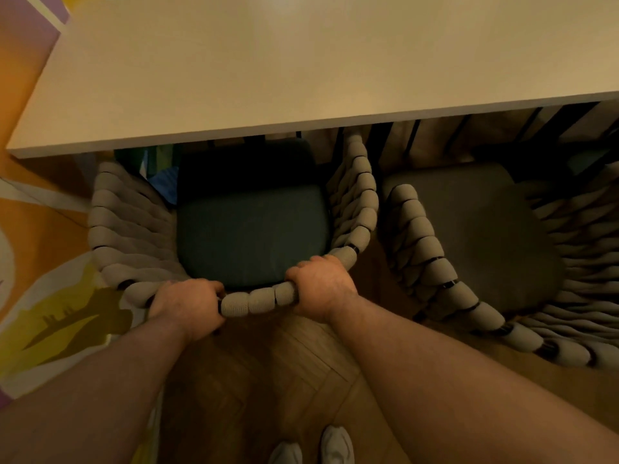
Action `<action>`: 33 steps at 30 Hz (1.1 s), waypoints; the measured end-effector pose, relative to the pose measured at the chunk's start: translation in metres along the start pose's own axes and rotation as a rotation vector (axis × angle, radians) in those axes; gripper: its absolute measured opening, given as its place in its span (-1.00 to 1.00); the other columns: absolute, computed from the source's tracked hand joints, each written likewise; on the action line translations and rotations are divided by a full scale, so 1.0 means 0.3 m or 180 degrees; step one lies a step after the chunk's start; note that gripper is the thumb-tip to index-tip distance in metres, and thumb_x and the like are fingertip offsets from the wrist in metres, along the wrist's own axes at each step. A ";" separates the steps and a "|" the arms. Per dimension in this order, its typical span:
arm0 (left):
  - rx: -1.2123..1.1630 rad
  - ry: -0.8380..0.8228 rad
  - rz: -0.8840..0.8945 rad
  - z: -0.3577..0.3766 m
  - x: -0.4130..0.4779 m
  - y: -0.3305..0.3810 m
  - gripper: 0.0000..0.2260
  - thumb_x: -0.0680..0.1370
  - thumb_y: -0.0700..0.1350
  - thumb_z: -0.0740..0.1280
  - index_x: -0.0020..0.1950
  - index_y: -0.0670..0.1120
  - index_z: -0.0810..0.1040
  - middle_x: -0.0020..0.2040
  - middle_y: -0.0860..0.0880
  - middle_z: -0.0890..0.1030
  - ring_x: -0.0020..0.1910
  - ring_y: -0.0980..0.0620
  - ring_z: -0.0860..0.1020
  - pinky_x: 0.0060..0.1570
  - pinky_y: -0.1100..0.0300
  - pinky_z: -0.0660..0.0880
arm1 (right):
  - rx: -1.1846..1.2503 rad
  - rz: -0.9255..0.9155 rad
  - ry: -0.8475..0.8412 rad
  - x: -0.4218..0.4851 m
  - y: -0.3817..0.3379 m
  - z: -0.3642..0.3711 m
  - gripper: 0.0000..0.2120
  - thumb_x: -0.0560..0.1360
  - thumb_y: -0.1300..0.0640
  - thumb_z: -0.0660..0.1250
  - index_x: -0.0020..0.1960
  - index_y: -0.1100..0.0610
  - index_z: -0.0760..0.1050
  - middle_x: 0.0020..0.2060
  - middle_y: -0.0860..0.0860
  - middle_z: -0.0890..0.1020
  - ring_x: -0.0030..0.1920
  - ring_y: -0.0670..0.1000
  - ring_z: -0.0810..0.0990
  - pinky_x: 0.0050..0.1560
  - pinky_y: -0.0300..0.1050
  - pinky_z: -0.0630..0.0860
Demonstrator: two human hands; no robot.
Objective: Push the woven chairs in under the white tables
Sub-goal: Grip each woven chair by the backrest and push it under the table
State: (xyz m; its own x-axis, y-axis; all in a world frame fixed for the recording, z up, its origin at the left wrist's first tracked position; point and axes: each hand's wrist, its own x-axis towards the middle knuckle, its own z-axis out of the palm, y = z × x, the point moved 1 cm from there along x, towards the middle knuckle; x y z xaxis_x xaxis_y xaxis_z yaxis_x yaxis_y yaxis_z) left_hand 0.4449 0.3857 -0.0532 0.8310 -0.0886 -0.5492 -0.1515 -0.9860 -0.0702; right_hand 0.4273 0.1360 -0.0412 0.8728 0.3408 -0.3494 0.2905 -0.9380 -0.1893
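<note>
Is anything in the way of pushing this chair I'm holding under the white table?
Nothing visible. The left hand and right hand grip the woven chair; its seat front is under the white table. The neighbouring chair sits beside it, off the path.

The floor (268,363) is brown wooden parquet laid in a herringbone pattern, dim in the warm light. Along its left side lies a colourful floor covering (50,313) with orange, white and yellow fields and an olive leaf-like shape; its near edge meets the bare wood. At the far left corner the covering turns pink and purple (30,21), crossed by a white band. Farther back, in shadow, a green and blue patterned patch (160,172) shows. At the far right stand alternating dark and tan upright strips (435,132), too shadowed to identify. A pair of pale shoes (336,445) stands on the wood at the near edge.
</note>
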 end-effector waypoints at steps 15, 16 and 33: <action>-0.0860 0.0044 0.0286 -0.171 -0.536 0.369 -0.50 0.58 0.10 0.46 0.51 0.10 0.47 0.30 0.03 0.60 0.24 0.01 0.60 0.18 0.02 0.63 | 0.1225 0.1838 0.0333 -0.858 0.169 -0.199 -0.60 0.62 -0.06 0.39 0.45 -0.11 0.53 0.26 -0.07 0.67 0.23 0.01 0.65 0.19 0.02 0.64; -0.0975 0.0033 0.0349 -0.179 -0.562 0.421 -0.51 0.59 0.10 0.46 0.51 0.11 0.47 0.29 0.05 0.61 0.23 0.03 0.60 0.17 0.04 0.62 | 0.1228 0.1952 0.0372 -0.917 0.201 -0.203 -0.61 0.62 -0.06 0.39 0.43 -0.11 0.54 0.22 -0.06 0.68 0.20 0.02 0.66 0.15 0.02 0.64; -0.2194 0.0122 0.0090 -0.140 -0.855 1.581 -0.54 0.62 0.18 0.42 0.47 0.06 0.54 0.27 0.00 0.66 0.24 -0.04 0.61 0.16 -0.01 0.61 | 0.1092 0.2304 0.0530 -1.649 1.054 -0.263 -0.73 0.64 -0.07 0.33 0.29 -0.04 0.61 0.10 0.02 0.68 0.10 0.10 0.64 0.06 0.05 0.64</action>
State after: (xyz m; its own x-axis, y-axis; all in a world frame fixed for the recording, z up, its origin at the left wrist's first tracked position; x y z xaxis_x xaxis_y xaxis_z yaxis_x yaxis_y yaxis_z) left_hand 0.1825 -0.0653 0.0894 0.8520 -0.1081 -0.5122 0.1909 -0.8469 0.4963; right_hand 0.1182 -0.3341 0.1441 0.8527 -0.3812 -0.3571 -0.4802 -0.8411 -0.2488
